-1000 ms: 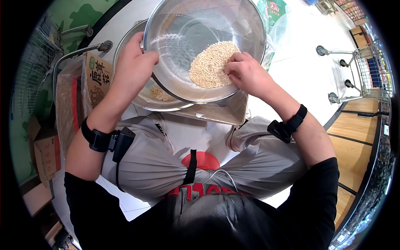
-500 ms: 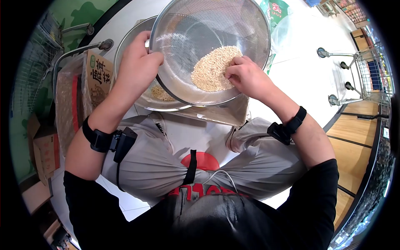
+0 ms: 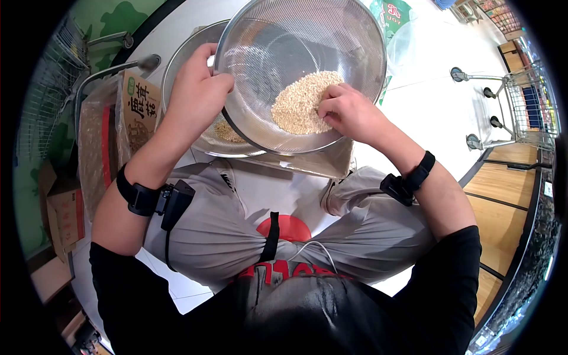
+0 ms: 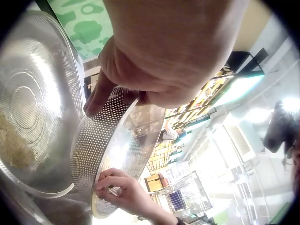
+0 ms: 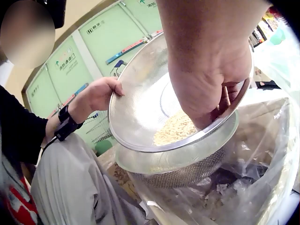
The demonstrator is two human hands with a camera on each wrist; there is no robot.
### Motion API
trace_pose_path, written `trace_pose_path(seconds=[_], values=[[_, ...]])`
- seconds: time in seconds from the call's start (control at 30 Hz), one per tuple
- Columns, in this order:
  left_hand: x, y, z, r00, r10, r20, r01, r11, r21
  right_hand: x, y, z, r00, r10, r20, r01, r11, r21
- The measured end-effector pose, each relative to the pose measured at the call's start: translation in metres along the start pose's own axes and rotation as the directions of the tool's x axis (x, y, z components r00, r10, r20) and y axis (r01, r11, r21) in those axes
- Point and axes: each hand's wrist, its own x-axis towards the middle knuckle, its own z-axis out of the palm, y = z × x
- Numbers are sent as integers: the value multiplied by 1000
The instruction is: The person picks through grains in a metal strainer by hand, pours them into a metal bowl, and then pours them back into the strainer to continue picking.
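Observation:
My left hand (image 3: 198,92) grips the left rim of a metal mesh sieve (image 3: 254,53), thumb on the near side. The sieve is tilted, and a heap of pale grains (image 3: 300,105) lies in its lower right part. My right hand (image 3: 352,112) reaches inside the right rim, its curled fingertips pinching at the heap's edge; what lies between them is hidden. Below sits a second mesh sieve (image 4: 21,93), partly covered by the upper one, with a small patch of darker grains (image 3: 228,132) in it.
A cardboard box (image 3: 313,161) lined with clear plastic (image 5: 276,164) stands under the sieves. To the left are a printed carton (image 3: 141,103) and a cart's caster (image 3: 151,63). A green and clear bag (image 3: 395,23) lies at the far right. Another wire cart (image 3: 529,106) stands farther right.
The upper sieve has shifted slightly right and toward my body, with the left hand moving along on its rim. The right hand has stayed at the edge of the grain heap.

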Motion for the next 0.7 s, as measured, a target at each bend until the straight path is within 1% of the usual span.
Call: trace_pose_path(seconds=[0.1,0.2,0.3,0.43,0.5,0.53,0.6,0.63,0.7], values=[[1,-1,0,1000,3,-4,-3,1000,-14,0,0,1,999,-26,23,26,1000,1],[0,2,0,1000,-21,19,21,1000,10,1,-2,1,998,-47,31,46,999,8],[1,0,-1,1000,2,13,-2,1000,6,1,-2,3,998,-45,32,45,999,-9],[1,2,-1,999,-51,1,51,999,7,0,-1,5,998,-63,17,63,998,2],[2,-2,-2,998,-67,0,67,998,16,-1,0,5,998,-60,-22,62,993,99],[3,-6,-2,998,-50,-27,50,998,30,-1,1,3,998,-62,-22,63,993,98],[5,-9,-3,998,-31,-54,34,998,44,0,1,-3,999,-39,-19,42,970,240],[5,-9,-4,997,-53,-47,54,998,22,0,2,-4,999,-39,-19,42,970,239],[7,-10,-4,997,-71,-38,71,997,-1,0,1,-8,999,-21,-44,34,949,312]])
